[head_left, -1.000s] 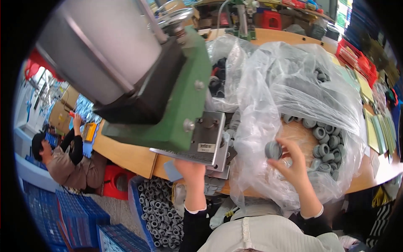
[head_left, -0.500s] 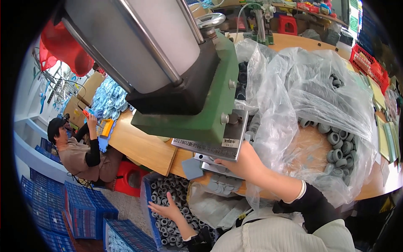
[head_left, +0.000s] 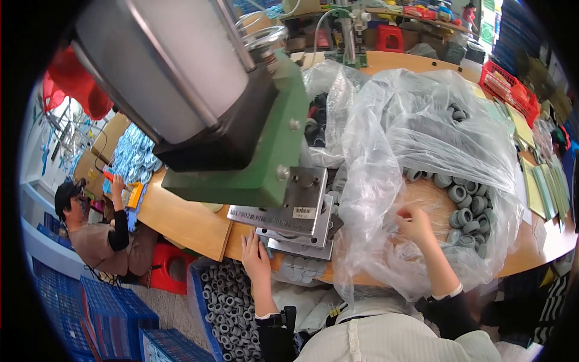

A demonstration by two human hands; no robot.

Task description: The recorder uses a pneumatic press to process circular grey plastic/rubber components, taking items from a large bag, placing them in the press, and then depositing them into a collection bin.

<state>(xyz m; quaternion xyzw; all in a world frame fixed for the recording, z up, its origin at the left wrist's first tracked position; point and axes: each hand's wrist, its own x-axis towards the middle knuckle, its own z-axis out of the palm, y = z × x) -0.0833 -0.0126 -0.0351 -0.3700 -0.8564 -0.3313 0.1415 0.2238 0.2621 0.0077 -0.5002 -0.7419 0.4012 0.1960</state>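
My left hand (head_left: pixel 257 260) is at the table edge, beside the lower metal plates (head_left: pixel 301 244) of a green press (head_left: pixel 241 181). Its fingers point forward, slightly apart, touching a flat blue-grey piece (head_left: pixel 268 248) that they mostly cover. Over bare tabletop inside an opened clear plastic bag (head_left: pixel 386 120) hovers my right hand (head_left: pixel 416 226). Its fingers are curled in a pinch, and anything between them is too small to make out. Small grey tyre-like rings (head_left: pixel 464 216) lie to its right. Flat grey discs (head_left: pixel 301 265) rest below the press plates.
A blue-lined bin (head_left: pixel 232 308) full of grey rings stands below the table at left. Further left, a person (head_left: pixel 96 229) sits on a red stool (head_left: pixel 172 265) near blue crates (head_left: pixel 114 314). A red basket (head_left: pixel 509 90) stands at the back right.
My right hand has left the press plates and moved right, over the bag. My left hand has gone from above the bin to the table edge by the press.
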